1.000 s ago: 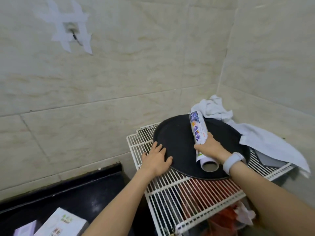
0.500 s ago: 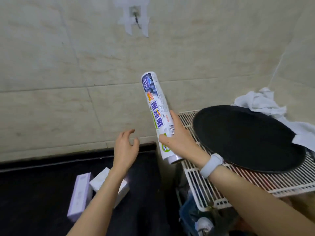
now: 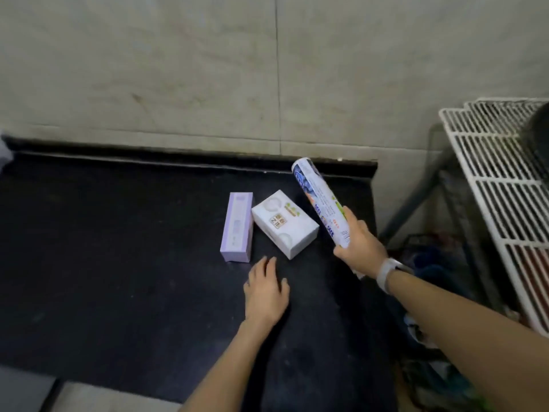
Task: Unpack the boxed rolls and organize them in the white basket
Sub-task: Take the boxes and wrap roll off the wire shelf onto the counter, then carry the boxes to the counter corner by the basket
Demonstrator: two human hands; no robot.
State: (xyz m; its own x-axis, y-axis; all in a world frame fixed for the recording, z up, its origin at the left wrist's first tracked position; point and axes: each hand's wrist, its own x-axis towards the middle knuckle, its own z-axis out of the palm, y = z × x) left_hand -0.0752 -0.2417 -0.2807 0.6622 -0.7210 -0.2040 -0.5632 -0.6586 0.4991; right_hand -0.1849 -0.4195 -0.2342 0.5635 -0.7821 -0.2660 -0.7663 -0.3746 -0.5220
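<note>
My right hand [image 3: 358, 248] grips the lower end of a printed roll [image 3: 320, 200], which tilts up and to the left over the right part of the black counter [image 3: 118, 263]. Two boxes lie on the counter side by side: a narrow purple box [image 3: 237, 227] and, to its right, a wider white box [image 3: 283, 223]. My left hand [image 3: 266, 292] hovers palm down just in front of them, fingers slightly apart, holding nothing. No white basket shows in this view.
A white wire rack [image 3: 499, 179] stands at the right, higher than the counter, with a dark round pan [image 3: 537, 141] at its edge. Clutter [image 3: 427, 263] fills the gap below the rack. A tiled wall [image 3: 208, 69] backs the counter.
My right hand lifted the roll off the black pan on the rack and carried it left over the counter. My left hand left the pan's rim and dropped in front of the boxes.
</note>
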